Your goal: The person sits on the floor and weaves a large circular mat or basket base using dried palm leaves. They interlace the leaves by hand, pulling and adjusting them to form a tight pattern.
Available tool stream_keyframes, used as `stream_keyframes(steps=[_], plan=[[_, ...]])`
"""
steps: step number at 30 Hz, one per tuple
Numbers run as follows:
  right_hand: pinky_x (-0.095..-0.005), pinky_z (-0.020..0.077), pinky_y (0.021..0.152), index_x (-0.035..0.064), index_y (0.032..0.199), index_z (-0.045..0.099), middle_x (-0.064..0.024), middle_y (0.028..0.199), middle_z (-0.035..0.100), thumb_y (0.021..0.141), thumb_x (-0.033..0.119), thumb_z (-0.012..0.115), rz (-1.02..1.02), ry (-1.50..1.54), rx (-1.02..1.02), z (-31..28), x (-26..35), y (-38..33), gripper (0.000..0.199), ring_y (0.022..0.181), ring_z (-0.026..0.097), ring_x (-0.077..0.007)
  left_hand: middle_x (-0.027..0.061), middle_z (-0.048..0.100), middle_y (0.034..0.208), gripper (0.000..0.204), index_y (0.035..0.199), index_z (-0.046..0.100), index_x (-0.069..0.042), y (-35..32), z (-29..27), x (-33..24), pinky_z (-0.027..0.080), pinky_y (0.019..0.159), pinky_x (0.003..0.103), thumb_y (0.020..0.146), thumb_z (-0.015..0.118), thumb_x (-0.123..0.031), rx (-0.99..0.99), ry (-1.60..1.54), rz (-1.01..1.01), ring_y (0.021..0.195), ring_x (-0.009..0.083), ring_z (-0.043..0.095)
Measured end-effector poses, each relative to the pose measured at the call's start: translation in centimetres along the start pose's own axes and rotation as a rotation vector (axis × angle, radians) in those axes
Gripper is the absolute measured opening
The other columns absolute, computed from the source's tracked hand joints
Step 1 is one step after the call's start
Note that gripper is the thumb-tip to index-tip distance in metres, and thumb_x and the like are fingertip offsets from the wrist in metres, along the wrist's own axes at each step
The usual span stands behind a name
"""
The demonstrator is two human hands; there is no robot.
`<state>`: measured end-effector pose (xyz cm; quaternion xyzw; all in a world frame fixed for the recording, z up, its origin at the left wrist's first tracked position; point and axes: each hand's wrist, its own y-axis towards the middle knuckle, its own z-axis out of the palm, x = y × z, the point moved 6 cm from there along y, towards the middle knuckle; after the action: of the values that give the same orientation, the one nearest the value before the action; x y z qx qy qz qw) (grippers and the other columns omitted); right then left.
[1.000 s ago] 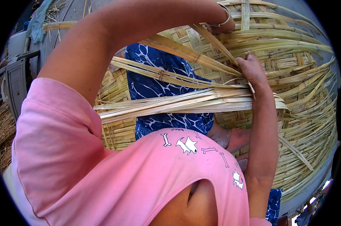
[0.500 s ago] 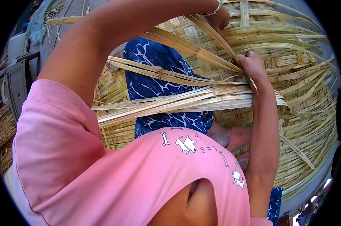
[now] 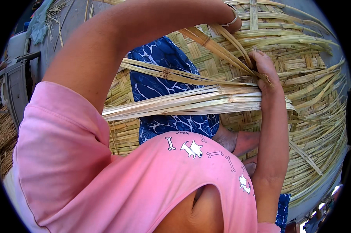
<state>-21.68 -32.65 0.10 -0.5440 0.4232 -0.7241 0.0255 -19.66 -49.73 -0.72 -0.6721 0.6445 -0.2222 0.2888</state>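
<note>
Underneath all: woven split-cane mat [image 3: 307, 116], loose strip ends splayed toward the far right. Over its middle: blue-and-white patterned cloth [image 3: 160, 84]. Across the cloth: pale strip bundle [image 3: 206, 99], long axis nearly crosswise, left end slightly lower, right end at right forearm [image 3: 274, 128]. Above that bundle: held split-cane strips [image 3: 202, 38], long axis diagonal, running from right hand up and left toward left forearm [image 3: 164, 23], short frayed ends pointing lower right. Right hand [image 3: 263, 66]: curled closed around these strips. Left hand [image 3: 233, 25]: near top edge, beside a bent strip's upper end; fingers hidden, cannot tell opening or grip. Beside left hand: pale bracelet [image 3: 235, 16].
</note>
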Motion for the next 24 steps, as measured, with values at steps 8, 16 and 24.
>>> stream_keyframes(steps=[8,16,24], plan=[[-0.0259,0.0448,0.055,0.0013,0.086,0.060,-0.0060,0.074,0.061,0.080,0.013,0.055,-0.046,0.013,0.012,1.1,0.8,-0.6,0.014,0.057,0.055,-0.0128,0.0063,0.068,0.089,0.024,0.096,0.069,-0.012,0.6,-1.4,1.7,0.051,0.068,0.032,0.073,0.065,-0.014,-0.376,-0.347,0.136,0.076,0.0202,0.064],[-0.0264,0.0473,0.054,-0.0008,0.093,0.057,-0.0067,0.076,0.061,0.081,0.008,0.053,-0.178,0.043,-0.048,1.3,1.5,-1.6,0.016,0.058,0.058,-0.0126,0.0066,0.068,0.087,0.029,0.102,0.064,-0.004,-5.3,-5.8,-3.3,0.052,0.072,0.030,0.083,0.060,-0.026,-0.170,-0.821,0.106,0.082,0.0159,0.065],[-0.0254,0.0440,0.067,-0.0035,0.094,0.058,-0.0056,0.083,0.062,0.077,0.006,0.054,-0.399,-0.019,-0.116,0.6,1.0,-1.7,0.020,0.073,0.053,-0.0109,0.0159,0.066,0.084,0.043,0.096,0.064,0.001,-2.4,-7.6,-1.9,0.051,0.071,0.036,0.078,0.062,-0.037,-0.627,-0.630,-0.237,0.080,0.0277,0.064]])
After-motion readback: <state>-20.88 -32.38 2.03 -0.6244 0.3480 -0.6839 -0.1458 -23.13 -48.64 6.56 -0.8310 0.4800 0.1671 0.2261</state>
